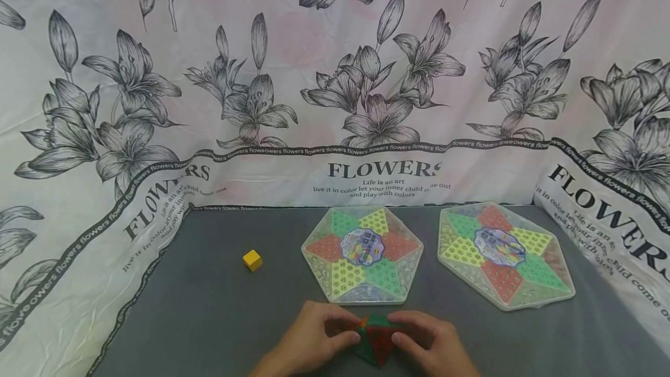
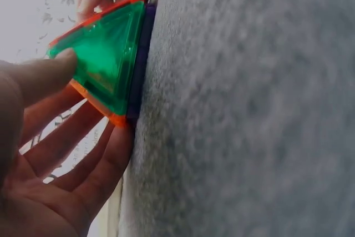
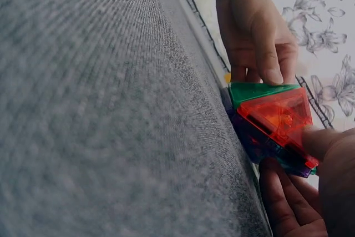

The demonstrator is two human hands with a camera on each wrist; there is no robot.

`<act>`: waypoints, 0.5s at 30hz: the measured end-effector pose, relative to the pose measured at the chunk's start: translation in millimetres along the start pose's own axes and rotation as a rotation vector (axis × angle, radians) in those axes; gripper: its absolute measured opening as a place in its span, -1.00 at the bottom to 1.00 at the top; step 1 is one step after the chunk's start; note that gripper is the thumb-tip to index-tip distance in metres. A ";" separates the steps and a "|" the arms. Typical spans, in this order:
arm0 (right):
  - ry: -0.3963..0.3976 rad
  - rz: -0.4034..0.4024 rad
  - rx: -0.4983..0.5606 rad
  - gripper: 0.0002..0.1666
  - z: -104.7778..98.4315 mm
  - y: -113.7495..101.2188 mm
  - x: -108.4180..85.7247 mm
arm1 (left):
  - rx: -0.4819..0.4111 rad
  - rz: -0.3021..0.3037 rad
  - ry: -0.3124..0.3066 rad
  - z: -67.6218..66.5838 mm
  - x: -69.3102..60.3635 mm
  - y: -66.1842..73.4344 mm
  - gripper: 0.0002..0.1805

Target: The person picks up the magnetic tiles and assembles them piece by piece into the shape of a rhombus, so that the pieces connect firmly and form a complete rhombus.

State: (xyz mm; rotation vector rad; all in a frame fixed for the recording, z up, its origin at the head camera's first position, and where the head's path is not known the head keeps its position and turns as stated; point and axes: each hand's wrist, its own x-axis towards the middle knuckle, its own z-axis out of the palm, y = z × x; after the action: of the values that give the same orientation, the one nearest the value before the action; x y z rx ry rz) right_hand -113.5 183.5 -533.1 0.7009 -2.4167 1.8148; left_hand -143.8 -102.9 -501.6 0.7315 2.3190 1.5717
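Note:
Both hands hold a small pyramid of see-through magnetic tiles (image 1: 381, 342) low on the grey table. My left hand (image 1: 314, 333) pinches its left side, the thumb on a green triangle (image 2: 105, 54) and the other fingers by an orange triangle (image 2: 99, 102). From the right, my right hand (image 1: 431, 339) grips it, with the thumb on a red triangle (image 3: 280, 116) and fingers at the back. A purple tile (image 2: 140, 65) forms the base, close to the tabletop. Fingers partly hide the far faces.
A yellow cube (image 1: 252, 260) sits at the left of the table. Two hexagonal boards with colored star patterns lie beyond the hands, one board (image 1: 324, 287) in the middle and another board (image 1: 557, 284) to the right. A flower-printed cloth (image 1: 262, 179) hangs behind and at the sides.

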 end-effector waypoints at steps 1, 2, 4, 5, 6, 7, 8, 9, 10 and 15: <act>-0.001 0.005 0.002 -0.64 0.0 -0.2 -0.1 | 0.000 0.003 0.005 0.3 -0.1 -0.3 -0.79; -0.002 0.009 0.001 -0.64 -0.1 -0.3 0.0 | -0.003 0.006 0.011 0.7 -0.1 -0.7 -0.79; -0.006 0.016 0.000 -0.64 -0.2 -0.5 -0.2 | -0.008 0.006 0.024 1.8 0.0 -1.1 -0.79; -0.007 0.018 0.000 -0.64 -0.3 -0.6 -0.2 | -0.012 0.004 0.030 2.3 0.0 -1.3 -0.79; -0.009 0.020 0.000 -0.63 -0.4 -0.5 -0.4 | -0.012 0.005 0.035 2.8 0.1 -1.3 -0.79; -0.011 0.021 0.001 -0.63 -0.5 -0.5 -0.5 | -0.016 0.004 0.040 3.2 0.1 -1.4 -0.80; -0.013 0.022 0.002 -0.63 -0.7 -0.4 -0.6 | -0.019 0.003 0.042 3.5 0.1 -1.4 -0.80; -0.014 0.022 0.002 -0.62 -0.8 -0.4 -0.8 | -0.021 0.003 0.045 3.8 0.2 -1.4 -0.80; -0.014 0.022 0.003 -0.62 -0.8 -0.3 -0.8 | -0.020 0.000 0.048 3.8 0.3 -1.5 -0.79; -0.001 0.026 -0.013 -0.63 0.0 -0.4 -1.1 | 0.001 -0.016 0.058 3.2 1.4 -1.7 -0.80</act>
State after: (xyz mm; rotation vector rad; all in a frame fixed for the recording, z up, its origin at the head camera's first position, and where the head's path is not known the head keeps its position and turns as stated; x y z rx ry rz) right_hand -112.4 183.9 -533.0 0.6723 -2.4473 1.8075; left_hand -144.0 -100.1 -504.3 0.6747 2.3605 1.6053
